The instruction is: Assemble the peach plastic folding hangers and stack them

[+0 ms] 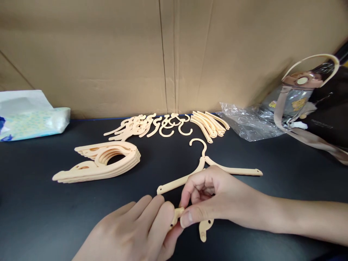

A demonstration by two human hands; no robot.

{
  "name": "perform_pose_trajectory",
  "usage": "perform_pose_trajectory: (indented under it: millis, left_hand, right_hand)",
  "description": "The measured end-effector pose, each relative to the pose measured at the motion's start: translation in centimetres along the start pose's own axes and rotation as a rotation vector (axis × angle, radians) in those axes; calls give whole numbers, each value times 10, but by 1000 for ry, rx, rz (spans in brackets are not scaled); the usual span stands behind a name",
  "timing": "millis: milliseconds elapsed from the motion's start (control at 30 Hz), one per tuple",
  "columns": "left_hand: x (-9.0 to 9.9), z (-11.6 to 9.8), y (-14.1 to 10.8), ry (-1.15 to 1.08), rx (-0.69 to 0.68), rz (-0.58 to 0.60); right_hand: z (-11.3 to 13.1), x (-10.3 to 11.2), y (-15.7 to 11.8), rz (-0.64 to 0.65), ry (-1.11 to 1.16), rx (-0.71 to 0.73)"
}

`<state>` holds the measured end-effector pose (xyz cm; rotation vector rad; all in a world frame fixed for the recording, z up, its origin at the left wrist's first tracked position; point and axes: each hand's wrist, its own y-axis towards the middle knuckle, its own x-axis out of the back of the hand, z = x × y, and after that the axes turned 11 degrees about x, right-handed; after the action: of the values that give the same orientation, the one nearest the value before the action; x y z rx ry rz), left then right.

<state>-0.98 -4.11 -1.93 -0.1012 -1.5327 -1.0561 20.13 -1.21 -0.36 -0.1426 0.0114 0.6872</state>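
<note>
My left hand (133,232) is closed around a small cream plastic piece (176,214) at the bottom middle. My right hand (214,197) pinches that piece's upper end between thumb and fingertips. Most of the piece is hidden by my fingers. Below my right palm, another cream piece with a dark hole (205,228) shows in part. Just beyond my hands lie a cream hook (200,145), a left arm piece (179,181) and a right arm piece (236,170), arranged like a hanger on the black table (89,214).
Stacked folded hangers (108,172) lie at left. Behind are piled curved pieces (136,127), loose hooks (174,123) and stacked arm pieces (210,125). Clear plastic wrap (247,123) and a strapped bottle (296,98) are at right, a tissue pack (35,121) at far left. Cardboard (108,58) stands behind.
</note>
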Motion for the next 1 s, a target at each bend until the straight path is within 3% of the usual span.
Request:
perform_pose_trajectory:
  millis: [200, 367, 633, 867, 1000]
  left_hand:
    - [0, -2, 0, 2, -14, -6]
    - [4, 4, 0, -9, -28, 33]
    - [11, 30, 1, 3, 171, 234]
    - [14, 36, 10, 21, 163, 361]
    - [8, 34, 10, 55, 207, 370]
  right_hand:
    - [0, -1, -1, 16, 94, -47]
    - [-1, -1, 0, 15, -11, 2]
    - [5, 24, 3, 5, -819, 498]
    - [-6, 30, 10, -20, -1121, 771]
    - [-11, 31, 14, -21, -1217, 789]
